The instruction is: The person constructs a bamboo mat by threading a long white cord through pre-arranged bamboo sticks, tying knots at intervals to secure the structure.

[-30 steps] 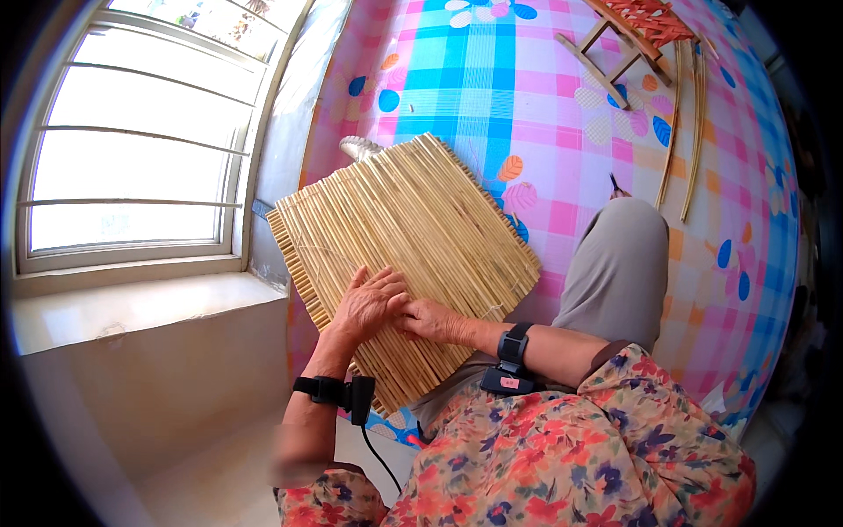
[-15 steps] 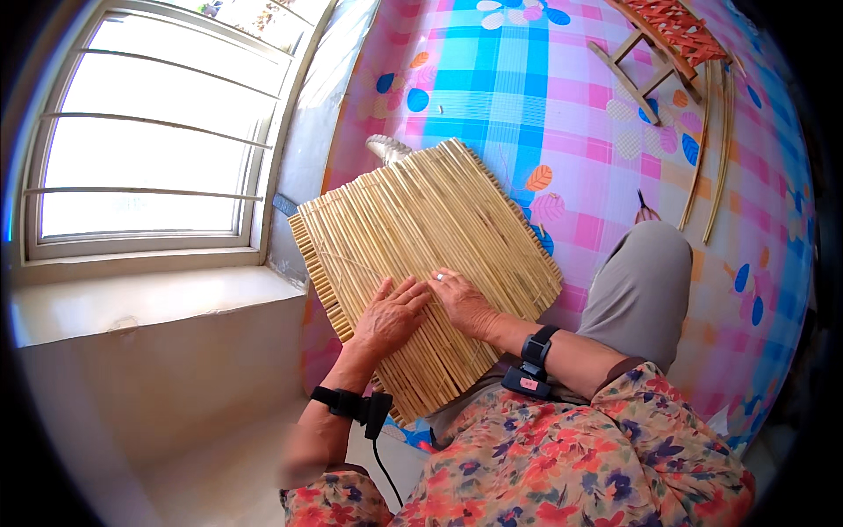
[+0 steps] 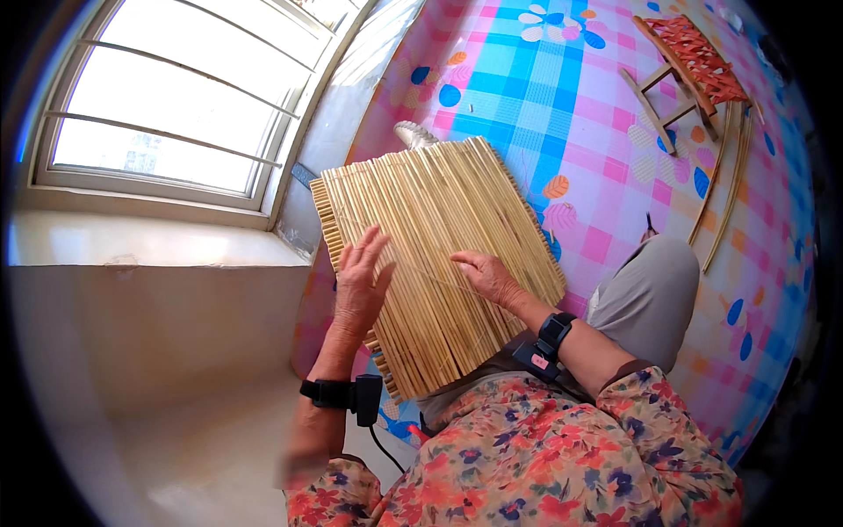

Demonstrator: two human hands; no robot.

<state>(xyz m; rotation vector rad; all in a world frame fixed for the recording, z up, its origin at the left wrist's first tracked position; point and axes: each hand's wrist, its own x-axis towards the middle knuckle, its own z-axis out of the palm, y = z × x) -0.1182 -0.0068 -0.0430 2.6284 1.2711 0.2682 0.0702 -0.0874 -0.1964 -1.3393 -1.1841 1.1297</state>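
Squarish reed mat (image 3: 439,211), tan, ridged, lies across lap (image 3: 457,397). L hand (image 3: 358,281) open, fingers spread, over mat's L part; R hand (image 3: 493,279) part-curled nr mid, can't tell if holding anything.

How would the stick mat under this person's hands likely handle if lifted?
The stick mat would probably stay stiff along its straight, closely laid sticks. It looks fairly light for its size, as the sticks are slender. Its ridged edge might snag.
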